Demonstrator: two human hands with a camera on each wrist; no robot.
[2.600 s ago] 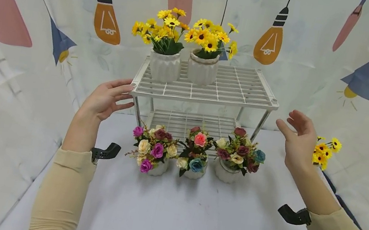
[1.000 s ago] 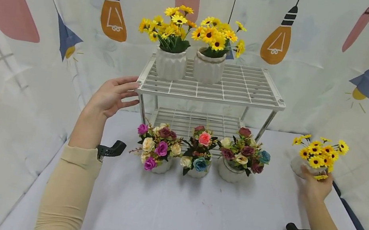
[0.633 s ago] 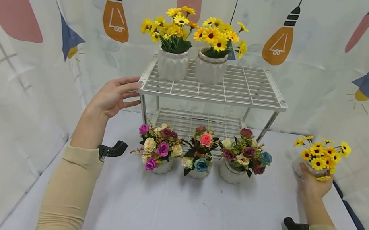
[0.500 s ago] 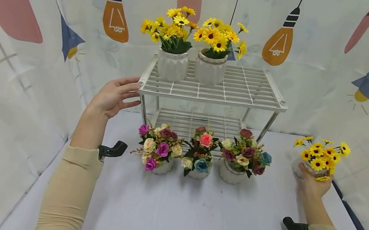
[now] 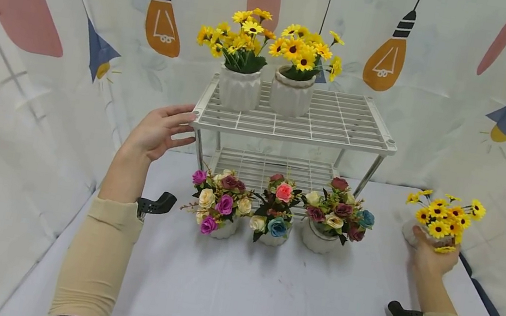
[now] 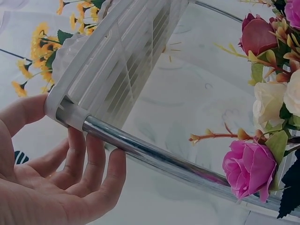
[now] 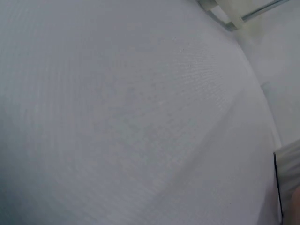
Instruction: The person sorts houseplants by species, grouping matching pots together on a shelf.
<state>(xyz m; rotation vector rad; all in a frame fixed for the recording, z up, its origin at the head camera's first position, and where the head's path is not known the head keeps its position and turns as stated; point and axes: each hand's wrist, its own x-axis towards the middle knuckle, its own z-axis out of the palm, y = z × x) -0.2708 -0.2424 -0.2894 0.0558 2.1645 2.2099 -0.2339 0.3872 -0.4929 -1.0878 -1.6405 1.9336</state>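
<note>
Left hand (image 5: 154, 134), fingers spread, touches the white wire rack (image 5: 292, 140) mid-frame; right hand (image 5: 432, 264), far right, grips a yellow-flowered white pot (image 5: 410, 235), best held level.

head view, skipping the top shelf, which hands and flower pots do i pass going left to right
Left hand, pot of purple and cream roses, pot of pink and blue roses, pot of maroon and cream roses, right hand gripping a pot of yellow flowers.
</note>
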